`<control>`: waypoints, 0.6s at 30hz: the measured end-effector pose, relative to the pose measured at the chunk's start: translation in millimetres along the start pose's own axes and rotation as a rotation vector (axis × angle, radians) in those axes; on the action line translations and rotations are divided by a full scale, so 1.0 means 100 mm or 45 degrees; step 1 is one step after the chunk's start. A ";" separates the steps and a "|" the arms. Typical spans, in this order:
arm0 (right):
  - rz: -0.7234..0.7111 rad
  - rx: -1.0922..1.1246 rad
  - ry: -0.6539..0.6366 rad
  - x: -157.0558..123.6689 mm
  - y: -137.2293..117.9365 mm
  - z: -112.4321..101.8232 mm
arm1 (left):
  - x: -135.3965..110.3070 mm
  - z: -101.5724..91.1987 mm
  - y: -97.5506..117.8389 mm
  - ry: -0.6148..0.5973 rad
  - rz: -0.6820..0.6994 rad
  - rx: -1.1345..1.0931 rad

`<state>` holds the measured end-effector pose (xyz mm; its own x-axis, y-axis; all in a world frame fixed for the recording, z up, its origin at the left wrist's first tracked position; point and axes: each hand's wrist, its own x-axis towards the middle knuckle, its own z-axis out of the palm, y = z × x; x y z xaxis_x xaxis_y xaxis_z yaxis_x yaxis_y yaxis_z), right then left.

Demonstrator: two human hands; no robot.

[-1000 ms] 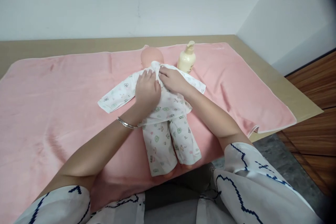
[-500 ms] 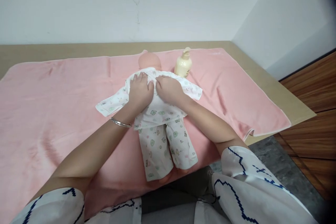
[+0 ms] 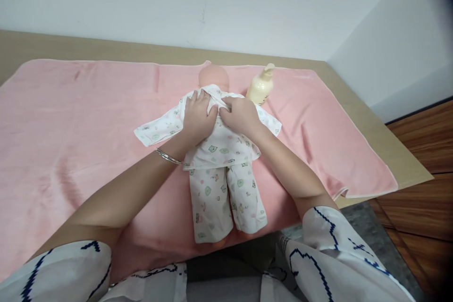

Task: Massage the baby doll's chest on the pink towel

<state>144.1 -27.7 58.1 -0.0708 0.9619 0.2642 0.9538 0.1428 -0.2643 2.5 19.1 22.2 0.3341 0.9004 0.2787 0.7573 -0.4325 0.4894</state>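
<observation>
A doll lies on its back, its bald head (image 3: pixel 213 77) at the far end. It wears a white printed long-sleeved shirt (image 3: pixel 221 148) and matching trousers (image 3: pixel 211 205). My left hand (image 3: pixel 199 118) rests on the chest of the shirt, fingers spread and thumb out towards the middle. Opposite it, my right hand (image 3: pixel 241 114) is curled at the shirt's front near the collar, with cloth at its thumb and forefinger; its other fingertips are hidden. The cloth is creased between both hands.
A cream pump bottle (image 3: pixel 261 87) stands right of the doll's head. Under everything is a pink blanket (image 3: pixel 99 118) on a tan table (image 3: pixel 406 165), whose right edge borders a wooden panel (image 3: pixel 424 151). A white wall (image 3: pixel 123 4) rises behind.
The view has shifted, so the doll and bottle appear slightly further right. My right thumb and forefinger have moved apart a little at the shirt front. My left hand still lies on the chest.
</observation>
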 end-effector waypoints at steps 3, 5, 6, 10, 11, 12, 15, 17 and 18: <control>0.042 -0.074 -0.021 -0.07 -0.08 -0.05 | -0.01 0.06 -0.03 0.064 0.022 -0.037; 0.024 -0.064 0.017 -0.07 -0.09 -0.01 | -0.02 0.09 -0.05 0.097 0.042 -0.054; 0.002 -0.032 0.041 -0.05 -0.07 0.03 | -0.03 0.10 -0.05 0.112 0.048 -0.065; -0.024 0.144 0.075 0.07 0.10 0.23 | -0.02 0.14 -0.08 0.164 0.059 -0.091; -0.013 0.171 0.071 0.10 0.14 0.27 | -0.02 0.15 -0.09 0.174 0.064 -0.093; -0.004 0.187 0.070 0.12 0.18 0.30 | -0.01 0.16 -0.10 0.182 0.072 -0.097; -0.007 0.206 0.087 0.13 0.22 0.35 | 0.00 0.19 -0.13 0.192 0.100 -0.112; -0.015 0.208 0.095 0.12 0.21 0.36 | 0.01 0.19 -0.14 0.192 0.110 -0.120; -0.019 0.210 0.097 0.11 0.21 0.36 | 0.00 0.18 -0.13 0.193 0.108 -0.118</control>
<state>152.6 -5.7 21.8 -0.0565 0.9399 0.3367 0.8916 0.1992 -0.4066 2.7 25.6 0.8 0.3011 0.8459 0.4402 0.6729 -0.5155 0.5305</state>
